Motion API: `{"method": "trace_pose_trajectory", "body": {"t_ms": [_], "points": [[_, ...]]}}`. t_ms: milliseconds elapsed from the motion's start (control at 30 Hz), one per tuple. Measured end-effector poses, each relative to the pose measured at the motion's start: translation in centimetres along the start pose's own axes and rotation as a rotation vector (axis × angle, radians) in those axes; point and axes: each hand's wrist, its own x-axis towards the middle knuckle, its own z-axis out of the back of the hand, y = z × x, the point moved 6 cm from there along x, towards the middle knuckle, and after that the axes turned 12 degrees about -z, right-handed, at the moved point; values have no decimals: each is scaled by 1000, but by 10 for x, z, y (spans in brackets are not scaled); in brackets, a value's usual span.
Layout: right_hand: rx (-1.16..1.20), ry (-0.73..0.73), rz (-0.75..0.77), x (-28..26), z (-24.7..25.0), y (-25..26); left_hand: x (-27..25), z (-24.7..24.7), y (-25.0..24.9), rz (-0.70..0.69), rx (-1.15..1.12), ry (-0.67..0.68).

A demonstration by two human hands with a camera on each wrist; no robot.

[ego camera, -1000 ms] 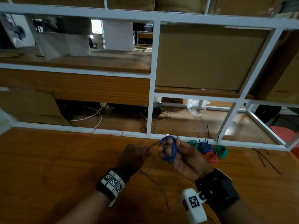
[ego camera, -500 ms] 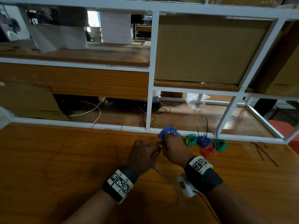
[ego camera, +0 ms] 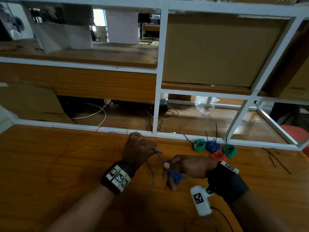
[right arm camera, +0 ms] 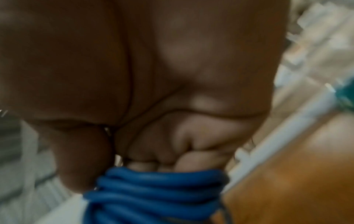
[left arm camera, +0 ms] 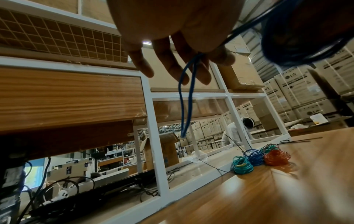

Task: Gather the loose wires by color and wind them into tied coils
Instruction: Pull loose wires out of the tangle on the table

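A: In the head view, what does each hand do?

B: The right hand [ego camera: 187,169] has its fingers curled around a blue wire coil [ego camera: 175,177], wound over the fingers. The left hand [ego camera: 138,148] pinches the free blue wire strand [ego camera: 158,158] a little away from the coil. I think it keeps the strand tight so the next turn lies neatly.

A: And the finished work?

B: Four tied coils lie near the white frame rail [ego camera: 117,129]: a green coil [ego camera: 199,144], a blue coil [ego camera: 212,146], a second green coil [ego camera: 230,150] and a red coil [ego camera: 217,156]. Loose black cable ties [ego camera: 275,160] lie to the right. A thin red loose wire [ego camera: 70,148] spreads on the wooden table [ego camera: 50,198] at the left, not yet gathered.

A: The left wrist view?

B: The fingers [left arm camera: 166,60] close on the strand, and a doubled blue loop [left arm camera: 186,98] hangs under them, free in the air. The table below is bare up to the coils, so there is room to swing.

A: The right wrist view?

B: It is blurred, but the blue turns [right arm camera: 157,189] sit tight just under the folded fingers [right arm camera: 191,144]. The table edge is near, beside the white rail.
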Motion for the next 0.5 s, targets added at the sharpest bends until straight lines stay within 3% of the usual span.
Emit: {"method": "trace_pose_trajectory", "body": {"t_ms": [133, 233, 367, 433, 500], "points": [[513, 294, 287, -3, -13, 14, 0, -6, -5, -46, -46, -33], [840, 324, 495, -8, -6, 27, 0, -10, -11, 5, -74, -30], [1154, 125, 738, -13, 19, 31, -2, -15, -16, 174, -105, 13], [1287, -20, 751, -14, 29, 38, -8, -21, -21, 217, -205, 15], [1407, -258, 732, -19, 46, 34, -15, -27, -28, 244, -295, 64]]}}
